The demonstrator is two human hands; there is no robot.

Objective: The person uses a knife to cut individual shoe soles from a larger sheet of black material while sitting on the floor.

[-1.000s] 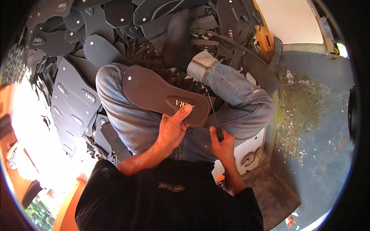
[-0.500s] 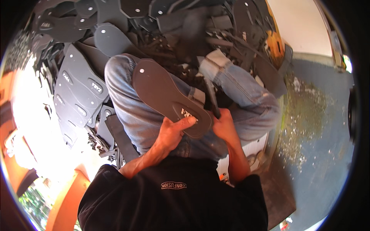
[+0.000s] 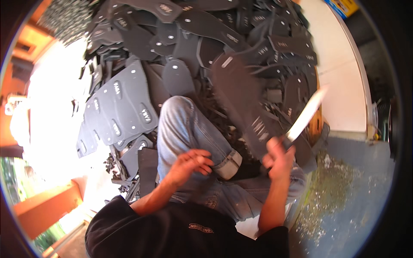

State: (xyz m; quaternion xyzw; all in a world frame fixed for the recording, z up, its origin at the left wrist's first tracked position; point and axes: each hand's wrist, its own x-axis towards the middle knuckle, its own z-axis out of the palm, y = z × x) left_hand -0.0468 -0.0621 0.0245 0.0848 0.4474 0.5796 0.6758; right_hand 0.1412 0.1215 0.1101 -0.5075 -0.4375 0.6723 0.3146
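My right hand [image 3: 278, 160] is closed round the handle of a knife [image 3: 305, 114], its pale blade slanting up to the right. A dark sole-shaped foam piece [image 3: 236, 92], smeared by motion, stands out ahead of that hand. Its lower end meets the fingers there; whether they grip it too, I cannot tell. Over my lap, my left hand [image 3: 189, 165] holds nothing, its fingers loosely bent and partly apart. My bent left knee in jeans [image 3: 180, 124] rises beside it.
A heap of dark foam soles [image 3: 206, 26] fills the far side. A grey uncut sheet [image 3: 122, 105] with raised ovals lies left of my knee, near dark scraps [image 3: 118, 167]. On the right are a pale board [image 3: 340, 77] and a blue-grey floor [image 3: 365, 180] with debris.
The sole has left my left hand and swung forward beyond my right. My right hand has moved rightward with the knife, blade now up. My view has tilted up toward the heap.
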